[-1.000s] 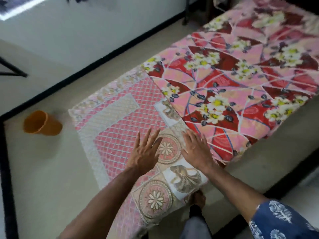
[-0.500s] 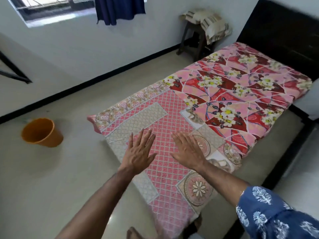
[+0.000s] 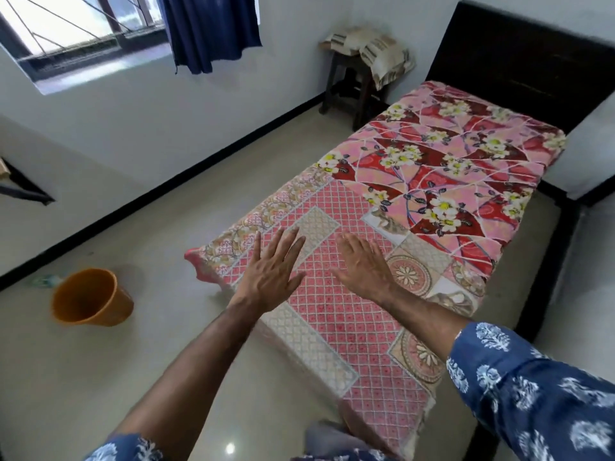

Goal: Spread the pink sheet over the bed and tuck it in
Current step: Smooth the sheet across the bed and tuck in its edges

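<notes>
The pink sheet (image 3: 349, 294) covers only the near end of the bed (image 3: 466, 168), at centre frame. Left hand (image 3: 271, 277) and right hand (image 3: 364, 267) lie spread flat, gripping nothing. Most spreading and all tucking seem left.

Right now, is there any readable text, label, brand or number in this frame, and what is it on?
None readable. The pink sheet, the floral mattress cover, the orange bucket and the blue sleeve carry only patterns or plain colour, no lettering. The folded cloth on the stool shows stripes only.
</notes>
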Available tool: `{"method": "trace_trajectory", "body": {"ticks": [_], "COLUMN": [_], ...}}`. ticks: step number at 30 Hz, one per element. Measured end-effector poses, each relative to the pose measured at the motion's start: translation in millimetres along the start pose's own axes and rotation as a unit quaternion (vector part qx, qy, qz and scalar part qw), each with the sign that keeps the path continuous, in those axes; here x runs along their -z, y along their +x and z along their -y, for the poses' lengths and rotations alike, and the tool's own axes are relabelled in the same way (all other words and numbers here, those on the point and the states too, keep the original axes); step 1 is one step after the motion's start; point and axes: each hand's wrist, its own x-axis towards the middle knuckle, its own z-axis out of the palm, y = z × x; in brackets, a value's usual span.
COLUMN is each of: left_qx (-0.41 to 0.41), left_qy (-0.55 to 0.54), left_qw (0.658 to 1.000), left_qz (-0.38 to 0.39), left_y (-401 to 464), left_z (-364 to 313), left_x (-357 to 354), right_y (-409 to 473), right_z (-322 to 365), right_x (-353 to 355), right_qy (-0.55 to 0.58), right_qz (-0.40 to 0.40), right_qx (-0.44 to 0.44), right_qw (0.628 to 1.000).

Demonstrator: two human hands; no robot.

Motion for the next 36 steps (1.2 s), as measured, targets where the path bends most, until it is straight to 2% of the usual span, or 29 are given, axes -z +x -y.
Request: {"method": "trace_trajectory", "body": {"ticks": [5,10,13,19,25,31,36], "left_qx": [-0.019,-0.032,-0.058,-0.112,-0.197,-0.296,-0.349], "left_qy": [0.002,0.004,0.01,0.001,-0.019,-0.025,-0.035], "left_qw": [1.0,0.999,0.998,0.994,0.98,0.954,0.936], "left_qz": [-0.004,-0.003,0.008,0.0,-0.015,-0.027,-0.013], "left_y": [7,39,75,151,248,331,402], "left_z": [68,155,218,313,374,452,490], "left_x": [-1,-6,-2,16,9,25,36], "right_y": [42,122,189,280,355,419,471], "right_z": [34,74,101,151,149,162,174], "right_x": [-10,-24,-23,4,12,29,49], "right_qy": [0.0,-0.004,0.014,0.034,0.027,0.035,0.023], "right_qz": [0.002,0.007,0.016,-0.014,-0.038,-0.082,-0.091], "right_qx": [-0.016,-0.003,-0.016,-0.068,-0.169,-0.299,-0.35], "right_qw": [1.0,1.0,1.0,0.997,0.984,0.95,0.932]}}
